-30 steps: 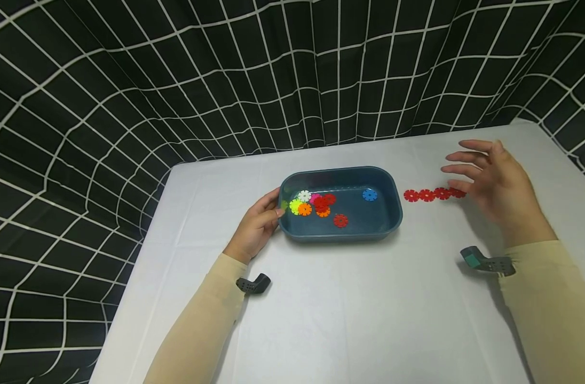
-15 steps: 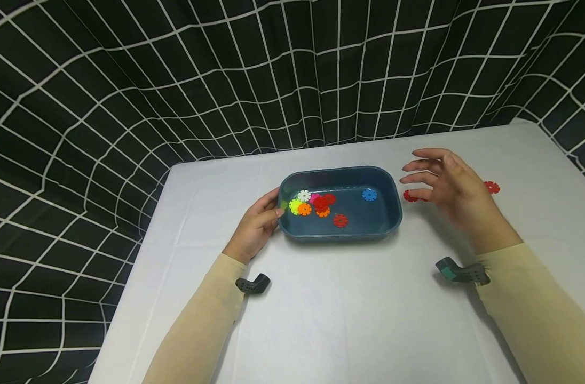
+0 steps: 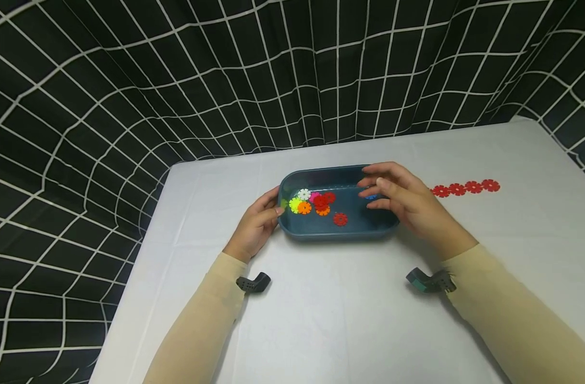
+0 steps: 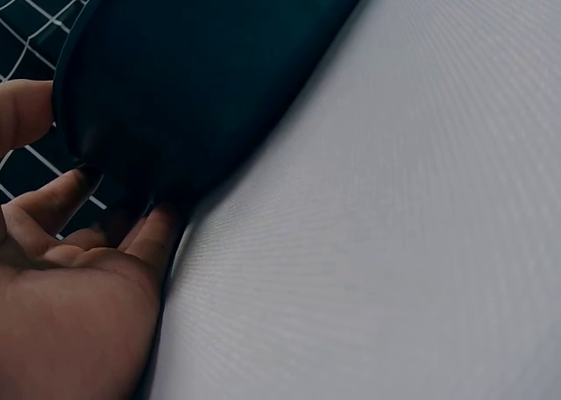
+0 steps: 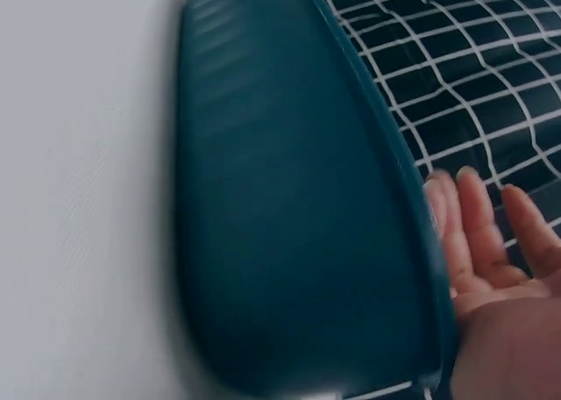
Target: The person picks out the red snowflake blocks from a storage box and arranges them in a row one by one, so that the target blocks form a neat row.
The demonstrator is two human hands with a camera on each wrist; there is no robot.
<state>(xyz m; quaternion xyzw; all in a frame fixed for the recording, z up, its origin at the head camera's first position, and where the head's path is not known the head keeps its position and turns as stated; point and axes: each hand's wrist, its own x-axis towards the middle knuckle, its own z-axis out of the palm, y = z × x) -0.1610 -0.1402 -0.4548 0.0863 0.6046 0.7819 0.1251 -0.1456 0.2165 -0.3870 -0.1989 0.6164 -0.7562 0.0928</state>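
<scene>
A dark blue plastic tray (image 3: 364,224) sits on the white table. My left hand (image 3: 254,226) grips its left end, thumb at the rim and fingers against the outside wall; the left wrist view shows these fingers (image 4: 153,238) under the rim. My right hand (image 3: 408,200) hovers over the tray's right end with fingers spread and nothing held. It partly hides a blue notched disc (image 3: 371,197). Towards the left inside lie white (image 3: 304,194), yellow (image 3: 295,205), orange (image 3: 304,208), pink and red notched plastic discs, some overlapping. One red disc (image 3: 340,219) lies apart near the front wall.
Right of the tray, a straight row of several red discs (image 3: 474,183) lies on the table (image 3: 302,320), its left end close to my right hand. A black curtain with white grid lines (image 3: 254,69) stands behind the table and along both sides.
My right hand has moved left from above the red row to over the tray's right end, uncovering most of the row. My left hand and the tray have stayed in place.
</scene>
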